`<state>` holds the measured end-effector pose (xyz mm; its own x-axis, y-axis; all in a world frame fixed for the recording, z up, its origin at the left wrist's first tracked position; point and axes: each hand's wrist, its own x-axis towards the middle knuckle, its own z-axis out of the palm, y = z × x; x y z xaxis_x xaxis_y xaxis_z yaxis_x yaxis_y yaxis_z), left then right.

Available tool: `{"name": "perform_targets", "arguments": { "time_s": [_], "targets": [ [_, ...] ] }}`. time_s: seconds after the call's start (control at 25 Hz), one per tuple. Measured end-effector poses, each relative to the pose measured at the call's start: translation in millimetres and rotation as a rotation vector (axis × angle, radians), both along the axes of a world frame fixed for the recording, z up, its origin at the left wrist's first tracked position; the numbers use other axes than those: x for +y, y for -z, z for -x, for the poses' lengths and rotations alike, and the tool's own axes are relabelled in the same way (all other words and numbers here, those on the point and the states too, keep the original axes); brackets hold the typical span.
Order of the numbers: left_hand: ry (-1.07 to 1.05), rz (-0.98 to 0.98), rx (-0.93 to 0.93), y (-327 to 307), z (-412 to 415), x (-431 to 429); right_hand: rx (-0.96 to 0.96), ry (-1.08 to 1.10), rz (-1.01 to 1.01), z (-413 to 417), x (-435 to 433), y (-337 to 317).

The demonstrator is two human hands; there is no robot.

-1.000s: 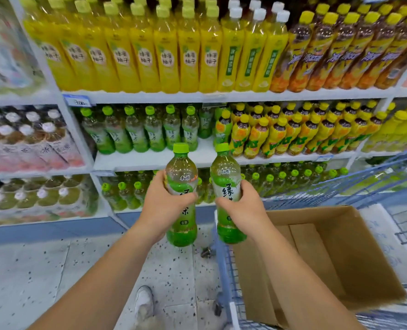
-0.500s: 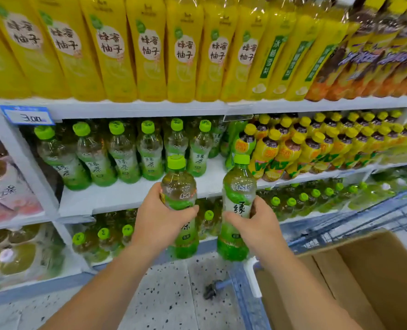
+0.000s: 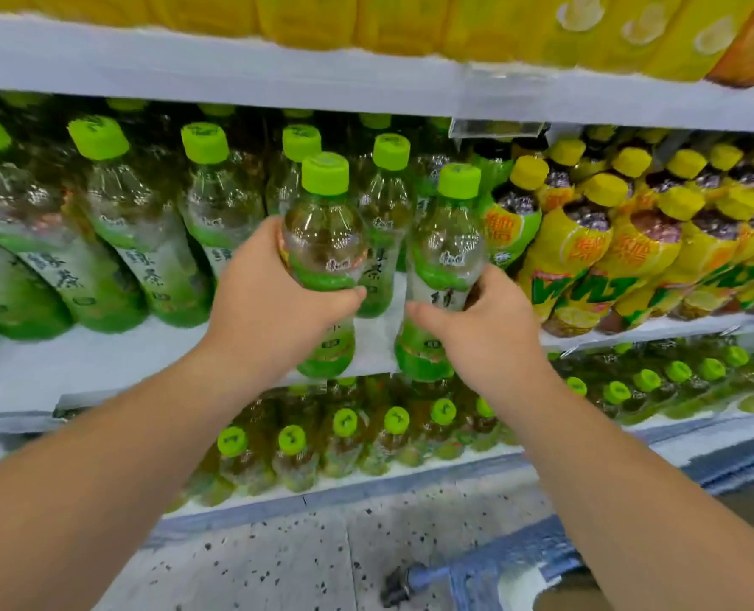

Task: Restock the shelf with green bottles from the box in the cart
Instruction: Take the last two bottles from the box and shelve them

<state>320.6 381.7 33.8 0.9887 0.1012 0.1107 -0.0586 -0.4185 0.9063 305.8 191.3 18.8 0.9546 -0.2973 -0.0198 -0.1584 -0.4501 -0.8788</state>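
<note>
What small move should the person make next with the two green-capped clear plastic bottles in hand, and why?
Probably ease both forward and stand them on the bare front of the white shelf. The left hand grips the left green-capped clear plastic bottle, the right hand the right green-capped bottle, both upright at its edge.

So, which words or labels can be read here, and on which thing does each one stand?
"绿茶": label of the green shelf bottles.
"绿": right bottle, in the right hand; the rest is covered.
Yellow bottles: green letters and orange characters, too blurred to read.
Left bottle, in the left hand: small logo, too small to read.
</note>
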Motion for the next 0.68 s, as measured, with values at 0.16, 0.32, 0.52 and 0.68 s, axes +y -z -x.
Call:
{"name": "perform_targets", "arguments": {
  "time_s": [0.16,0.32,0.52,0.68],
  "targets": [
    [0.009,-0.096,-0.050,14,-7,0,-0.078,0.024,0.030,-20,1,18],
    [-0.007,-0.116,-0.073,20,-7,-4,-0.115,0.045,0.045,-20,3,24],
    [-0.069,-0.119,-0.064,27,-4,-8,-0.049,0.112,0.137,-4,6,39],
    [-0.017,-0.179,-0.019,51,6,1,0.069,0.129,0.233,2,4,61]
  ]
}}
